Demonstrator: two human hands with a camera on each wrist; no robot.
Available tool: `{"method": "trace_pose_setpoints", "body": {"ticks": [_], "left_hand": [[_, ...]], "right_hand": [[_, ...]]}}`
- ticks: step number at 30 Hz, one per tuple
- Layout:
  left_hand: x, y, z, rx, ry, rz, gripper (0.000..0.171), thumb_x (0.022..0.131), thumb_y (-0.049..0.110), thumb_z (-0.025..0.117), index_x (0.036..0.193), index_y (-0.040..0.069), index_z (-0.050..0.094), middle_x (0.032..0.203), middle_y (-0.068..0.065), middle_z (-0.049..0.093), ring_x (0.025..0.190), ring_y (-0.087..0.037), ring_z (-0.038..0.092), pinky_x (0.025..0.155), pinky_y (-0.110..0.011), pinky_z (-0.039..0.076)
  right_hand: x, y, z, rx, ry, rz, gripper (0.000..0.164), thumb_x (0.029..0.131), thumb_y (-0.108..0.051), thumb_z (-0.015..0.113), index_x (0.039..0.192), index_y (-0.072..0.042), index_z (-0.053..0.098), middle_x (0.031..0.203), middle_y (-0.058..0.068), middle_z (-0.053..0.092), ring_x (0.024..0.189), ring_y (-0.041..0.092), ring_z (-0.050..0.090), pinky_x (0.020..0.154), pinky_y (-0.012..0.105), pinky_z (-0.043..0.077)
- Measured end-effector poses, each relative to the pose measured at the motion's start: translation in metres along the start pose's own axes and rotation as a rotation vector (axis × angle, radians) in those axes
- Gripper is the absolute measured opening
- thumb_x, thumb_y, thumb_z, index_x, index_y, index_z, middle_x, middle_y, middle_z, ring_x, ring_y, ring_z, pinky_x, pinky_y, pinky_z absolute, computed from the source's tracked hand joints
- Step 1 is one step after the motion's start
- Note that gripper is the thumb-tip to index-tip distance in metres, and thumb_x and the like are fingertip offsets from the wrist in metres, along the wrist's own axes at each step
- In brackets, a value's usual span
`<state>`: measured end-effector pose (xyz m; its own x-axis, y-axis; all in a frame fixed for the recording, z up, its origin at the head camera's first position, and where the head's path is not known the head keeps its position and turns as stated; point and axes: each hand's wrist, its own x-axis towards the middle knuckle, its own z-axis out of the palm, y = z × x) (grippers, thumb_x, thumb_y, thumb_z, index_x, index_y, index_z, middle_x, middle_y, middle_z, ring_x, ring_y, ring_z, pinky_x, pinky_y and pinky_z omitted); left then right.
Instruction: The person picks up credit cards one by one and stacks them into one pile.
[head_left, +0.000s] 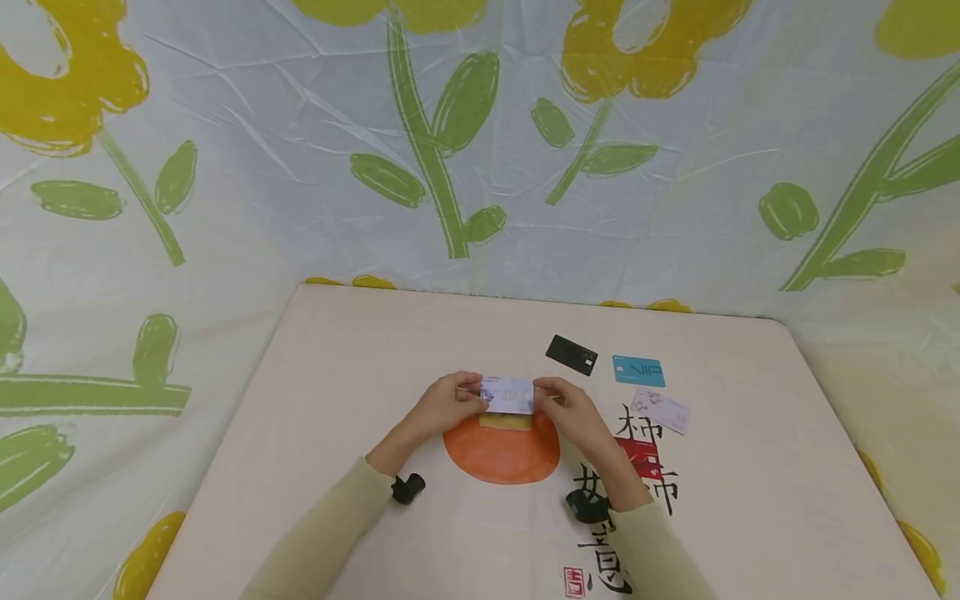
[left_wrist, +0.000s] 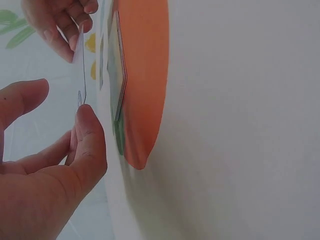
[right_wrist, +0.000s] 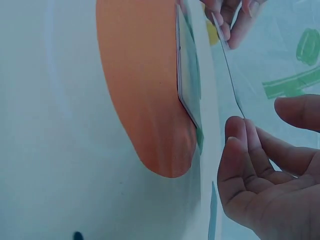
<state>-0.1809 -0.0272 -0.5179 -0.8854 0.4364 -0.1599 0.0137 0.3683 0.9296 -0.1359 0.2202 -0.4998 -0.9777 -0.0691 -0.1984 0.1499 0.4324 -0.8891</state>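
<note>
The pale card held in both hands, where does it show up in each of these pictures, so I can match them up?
Head: the held card is below center, slightly right.
Left wrist: the held card is upper left, nearly edge-on.
Right wrist: the held card is upper right, nearly edge-on.
Shared landmark: the orange shape, visible in all three.

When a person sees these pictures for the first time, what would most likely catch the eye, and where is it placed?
Probably the large yellow flowers on the pale cloth behind the table, across the top of the head view. Next, perhaps, the orange shape on the tabletop and the pale card held up between the left hand and the right hand. A blue card stands out to the right.
</note>
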Motion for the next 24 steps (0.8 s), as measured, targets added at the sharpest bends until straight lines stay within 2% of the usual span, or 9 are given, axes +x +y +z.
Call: {"method": "trace_pose_setpoints", "body": {"ticks": [7,14,24], "left_hand": [[-0.0009,-0.0046,0.0033,0.057,0.003,0.020,0.050,0.091,0.021,0.073,0.133,0.000,0.059,0.122,-0.007,0.066,0.108,-0.021,0.064,0.093,-0.035,0.051],[-0.0012,-0.0057,0.0066,0.116,-0.004,0.017,0.048,0.091,0.020,0.072,0.131,-0.003,0.059,0.120,-0.009,0.066,0.108,-0.023,0.063,0.094,-0.036,0.050],[-0.0010,-0.0042,0.0095,0.161,-0.022,0.014,0.048,0.089,0.021,0.072,0.128,-0.005,0.061,0.115,-0.008,0.066,0.105,-0.023,0.063,0.093,-0.036,0.051]], "right_hand": [[-0.0033,0.0043,0.0014,0.008,-0.019,0.006,0.036,0.103,-0.019,0.056,0.135,-0.003,0.058,0.118,0.014,0.060,0.110,0.032,0.055,0.095,0.043,0.050],[-0.0052,0.0080,0.0031,-0.002,-0.035,-0.007,0.035,0.102,-0.015,0.055,0.133,0.002,0.059,0.115,0.014,0.062,0.110,0.032,0.056,0.098,0.047,0.047],[-0.0076,0.0081,0.0044,-0.019,-0.059,0.005,0.035,0.102,-0.014,0.055,0.132,0.004,0.057,0.121,0.017,0.062,0.114,0.035,0.056,0.100,0.050,0.047]]}}
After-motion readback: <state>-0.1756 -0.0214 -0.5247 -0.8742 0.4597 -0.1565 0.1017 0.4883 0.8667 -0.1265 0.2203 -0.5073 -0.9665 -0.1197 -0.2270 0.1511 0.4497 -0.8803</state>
